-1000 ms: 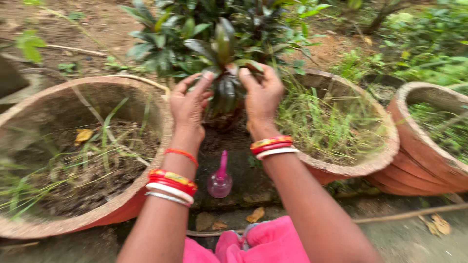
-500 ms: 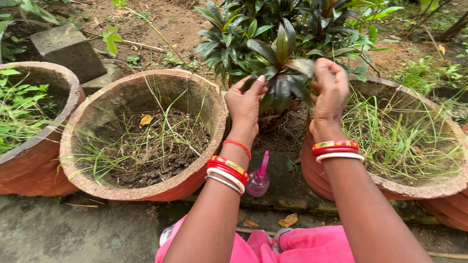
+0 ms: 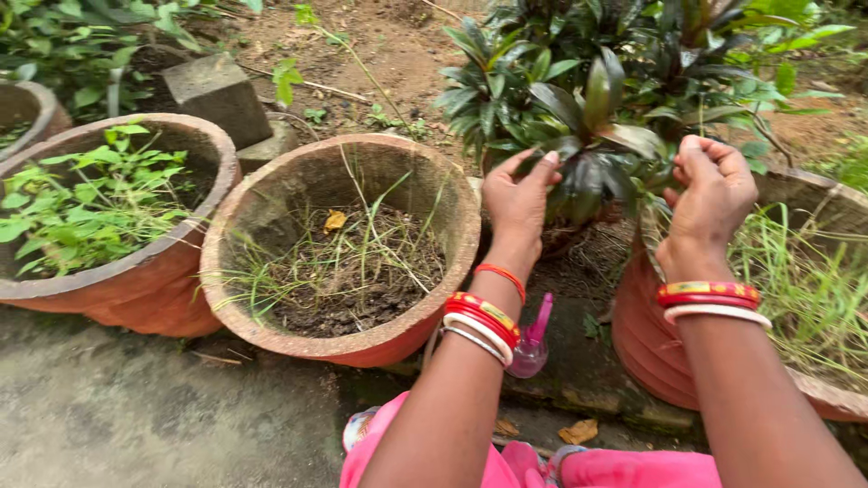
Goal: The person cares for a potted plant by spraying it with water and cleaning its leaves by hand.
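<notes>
A plant with dark green and reddish leaves (image 3: pixel 588 136) grows in the gap between two clay pots. My left hand (image 3: pixel 517 203) is at its left side, fingers spread and fingertips touching the leaves. My right hand (image 3: pixel 714 194) is just right of the plant, its fingers curled in against the thumb; I see nothing clearly held in them. Both wrists carry red, yellow and white bangles. A small pink spray bottle (image 3: pixel 533 343) stands on the ground below my left wrist.
A clay pot with sparse grass and soil (image 3: pixel 271 226) stands left of the plant, and another with leafy weeds (image 3: pixel 181 262) further left. A grassy clay pot (image 3: pixel 651 352) sits at the right. A concrete block (image 3: pixel 217 90) lies behind. Pink cloth (image 3: pixel 506 465) is at the bottom.
The view has swung left, bringing another pot and the concrete block into sight. My right hand has come off the leaves and moved right, fingers curled. My left hand stays at the plant.
</notes>
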